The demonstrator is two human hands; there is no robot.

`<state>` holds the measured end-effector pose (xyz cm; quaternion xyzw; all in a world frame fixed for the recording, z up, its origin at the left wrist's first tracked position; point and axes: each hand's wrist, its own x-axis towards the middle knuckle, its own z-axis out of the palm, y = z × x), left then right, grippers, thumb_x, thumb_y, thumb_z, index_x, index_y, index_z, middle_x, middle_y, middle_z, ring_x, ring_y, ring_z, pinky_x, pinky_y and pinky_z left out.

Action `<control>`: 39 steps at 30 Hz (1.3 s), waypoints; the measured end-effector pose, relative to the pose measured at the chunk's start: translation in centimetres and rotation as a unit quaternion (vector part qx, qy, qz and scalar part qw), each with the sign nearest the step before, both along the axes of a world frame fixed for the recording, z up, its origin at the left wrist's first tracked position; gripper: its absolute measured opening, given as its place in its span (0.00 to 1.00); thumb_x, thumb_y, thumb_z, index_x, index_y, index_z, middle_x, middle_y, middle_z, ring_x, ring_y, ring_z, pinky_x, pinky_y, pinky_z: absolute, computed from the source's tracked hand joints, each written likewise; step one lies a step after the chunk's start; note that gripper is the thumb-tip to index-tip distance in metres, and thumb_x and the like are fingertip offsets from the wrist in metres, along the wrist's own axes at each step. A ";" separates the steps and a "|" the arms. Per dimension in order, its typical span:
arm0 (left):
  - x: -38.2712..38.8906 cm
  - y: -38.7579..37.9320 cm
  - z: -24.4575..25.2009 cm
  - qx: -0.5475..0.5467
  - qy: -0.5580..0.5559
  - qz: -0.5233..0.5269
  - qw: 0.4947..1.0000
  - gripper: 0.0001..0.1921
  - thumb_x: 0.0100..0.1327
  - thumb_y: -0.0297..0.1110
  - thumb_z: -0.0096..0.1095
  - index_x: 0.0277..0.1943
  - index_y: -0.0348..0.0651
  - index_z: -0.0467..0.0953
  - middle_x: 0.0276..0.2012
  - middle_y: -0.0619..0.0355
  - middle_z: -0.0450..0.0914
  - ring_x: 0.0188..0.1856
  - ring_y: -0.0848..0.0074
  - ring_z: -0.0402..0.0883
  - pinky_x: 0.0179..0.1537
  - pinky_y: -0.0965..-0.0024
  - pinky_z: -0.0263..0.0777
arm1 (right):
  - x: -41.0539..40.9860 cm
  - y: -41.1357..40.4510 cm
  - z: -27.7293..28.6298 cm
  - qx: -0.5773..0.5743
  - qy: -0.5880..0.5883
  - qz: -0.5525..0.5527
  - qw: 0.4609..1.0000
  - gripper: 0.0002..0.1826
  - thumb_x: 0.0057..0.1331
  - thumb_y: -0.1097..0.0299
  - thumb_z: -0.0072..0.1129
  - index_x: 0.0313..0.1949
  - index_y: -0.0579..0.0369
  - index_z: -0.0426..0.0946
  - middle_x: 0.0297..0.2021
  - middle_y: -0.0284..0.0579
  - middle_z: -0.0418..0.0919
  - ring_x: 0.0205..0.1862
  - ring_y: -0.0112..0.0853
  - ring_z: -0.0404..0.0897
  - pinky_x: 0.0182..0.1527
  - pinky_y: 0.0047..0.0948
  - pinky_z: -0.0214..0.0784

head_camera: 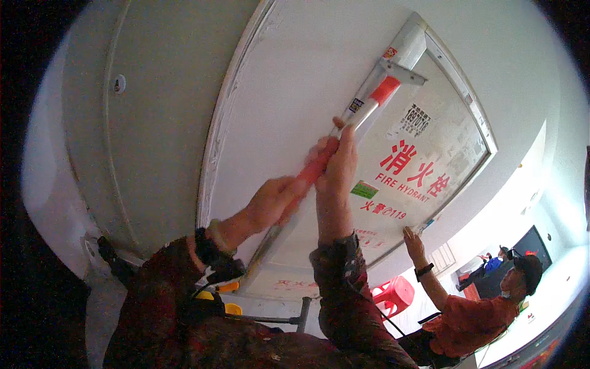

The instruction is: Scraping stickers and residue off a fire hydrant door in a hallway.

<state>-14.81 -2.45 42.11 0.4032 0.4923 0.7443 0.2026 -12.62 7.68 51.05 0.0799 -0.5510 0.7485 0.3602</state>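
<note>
My left hand (281, 193) grips the red handle (313, 168) of a hammer-like tool, blurred by motion. My right hand (339, 161) is wrapped around the same tool further up, near where the red part meets a silvery shaft. The shaft (366, 115) runs up to a red band (385, 90) and a flat grey metal crosspiece (405, 74) at the top. Behind the tool is the metal-framed door of a fire hydrant cabinet (415, 170), with red lettering and stickers. The tool lies along the cabinet's near frame side; whether it touches the frame I cannot tell.
At the lower right a co-worker in an orange shirt (479, 323) has one hand (412, 244) at the cabinet's lower edge. A red plastic stool (398, 295) stands near them. A grey-green door (170, 115) is at the left. Further people (493, 264) are beyond, and a metal bar (303, 313) is below.
</note>
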 end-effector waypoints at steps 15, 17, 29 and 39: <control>-0.7 -0.2 0.0 -0.019 0.027 0.029 0.999 0.21 0.61 0.55 0.46 0.33 0.42 0.69 0.16 0.64 0.67 0.12 0.83 0.63 0.11 0.79 0.57 | -1.0 0.6 0.4 -0.025 -0.010 0.038 0.999 0.19 0.67 0.50 0.37 0.43 0.52 0.63 0.15 0.33 0.61 0.15 0.23 0.62 0.17 0.23 0.57; -1.1 0.5 1.7 0.005 0.063 0.033 0.997 0.21 0.61 0.55 0.46 0.31 0.42 0.68 0.16 0.65 0.66 0.12 0.83 0.63 0.11 0.79 0.56 | -1.0 0.9 1.9 -0.012 0.000 0.035 0.999 0.18 0.67 0.50 0.37 0.43 0.51 0.63 0.15 0.33 0.62 0.15 0.23 0.62 0.17 0.23 0.57; -0.5 1.1 1.3 -0.024 0.085 0.083 0.993 0.20 0.63 0.52 0.45 0.33 0.41 0.69 0.16 0.64 0.67 0.12 0.83 0.63 0.12 0.78 0.56 | -1.2 2.0 1.0 -0.051 0.003 0.064 0.997 0.21 0.66 0.46 0.35 0.44 0.50 0.63 0.15 0.33 0.61 0.15 0.25 0.60 0.16 0.25 0.55; 0.3 1.1 1.0 -0.034 0.077 0.074 0.994 0.19 0.64 0.51 0.44 0.32 0.41 0.69 0.15 0.64 0.66 0.12 0.83 0.63 0.12 0.78 0.56 | -1.0 2.5 0.3 -0.045 0.028 0.089 0.995 0.21 0.67 0.48 0.34 0.45 0.54 0.60 0.12 0.36 0.62 0.10 0.27 0.63 0.13 0.29 0.60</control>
